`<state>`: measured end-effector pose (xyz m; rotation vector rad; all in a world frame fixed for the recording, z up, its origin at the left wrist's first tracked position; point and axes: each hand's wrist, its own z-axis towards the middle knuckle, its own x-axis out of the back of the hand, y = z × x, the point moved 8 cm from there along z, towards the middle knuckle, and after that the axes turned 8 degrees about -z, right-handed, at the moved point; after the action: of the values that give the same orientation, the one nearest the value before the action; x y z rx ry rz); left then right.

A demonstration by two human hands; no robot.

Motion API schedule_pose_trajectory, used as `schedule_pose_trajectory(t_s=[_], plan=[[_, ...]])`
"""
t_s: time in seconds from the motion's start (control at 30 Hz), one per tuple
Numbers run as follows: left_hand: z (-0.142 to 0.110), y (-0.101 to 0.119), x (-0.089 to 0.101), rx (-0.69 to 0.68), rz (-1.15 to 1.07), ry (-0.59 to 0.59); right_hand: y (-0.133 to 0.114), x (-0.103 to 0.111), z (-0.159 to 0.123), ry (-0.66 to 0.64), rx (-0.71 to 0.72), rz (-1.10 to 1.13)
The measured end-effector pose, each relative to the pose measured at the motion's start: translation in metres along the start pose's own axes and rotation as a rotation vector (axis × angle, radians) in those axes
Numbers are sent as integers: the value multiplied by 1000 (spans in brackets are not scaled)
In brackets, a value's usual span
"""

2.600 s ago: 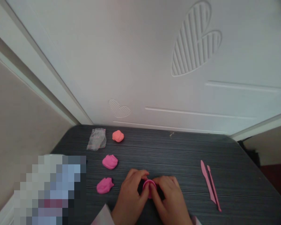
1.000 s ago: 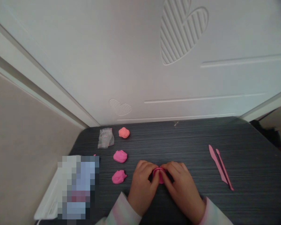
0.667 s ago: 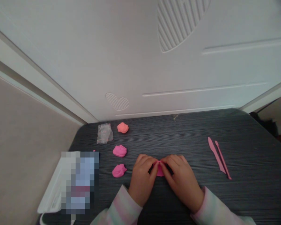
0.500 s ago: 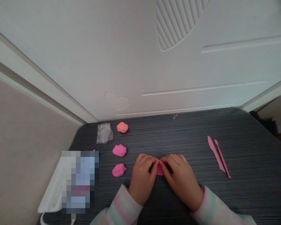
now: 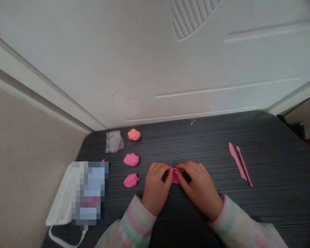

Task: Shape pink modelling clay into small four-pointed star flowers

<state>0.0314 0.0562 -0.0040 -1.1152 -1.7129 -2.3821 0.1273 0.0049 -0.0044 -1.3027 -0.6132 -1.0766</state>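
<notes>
Between my two hands is a thin piece of bright pink modelling clay (image 5: 175,177), its upper rim curved. My left hand (image 5: 157,187) pinches its left side between thumb and fingers. From the right, my right hand (image 5: 198,187) pinches the other side the same way. The fingertips cover part of the clay. Left of my left hand lie two pink clay lumps, one nearer (image 5: 131,180) and one farther (image 5: 131,159). An orange clay lump (image 5: 134,135) sits behind them.
A clear plastic bag (image 5: 114,141) lies at the back left of the dark table (image 5: 186,141). A blurred-out device (image 5: 93,193) with a white cable (image 5: 64,243) rests by a white tray (image 5: 60,199). On the right are a pink plastic knife (image 5: 237,160) and a thin pink stick tool (image 5: 244,166).
The view has tilted slightly down, so everything sits higher in the picture. My fingertips have parted a little, and more of the clay's curved upper rim shows.
</notes>
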Motion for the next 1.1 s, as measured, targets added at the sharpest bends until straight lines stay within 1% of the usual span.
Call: schedule_pose_trajectory(t_s=[0.23, 0.47, 0.57, 0.73, 0.87, 0.97, 1.1], plan=[[-2, -1, 1, 27, 16, 27, -1, 0, -1, 3, 5, -30], [-1, -6, -1, 62, 15, -2, 0, 1, -1, 33, -31, 1], [0, -5, -1, 51, 17, -4, 0, 1, 1, 26, -32, 4], [1, -2, 1, 35, 36, 10, 0, -3, 2, -45, -12, 7], [1, 2, 2, 11, 64, 20, 1, -3, 2, -48, -2, 8], [0, 5, 2, -32, 64, 24, 2, -3, 2, -52, 5, 1], [0, 3, 1, -40, 75, 27, 4, -2, 2, -57, -1, -9]])
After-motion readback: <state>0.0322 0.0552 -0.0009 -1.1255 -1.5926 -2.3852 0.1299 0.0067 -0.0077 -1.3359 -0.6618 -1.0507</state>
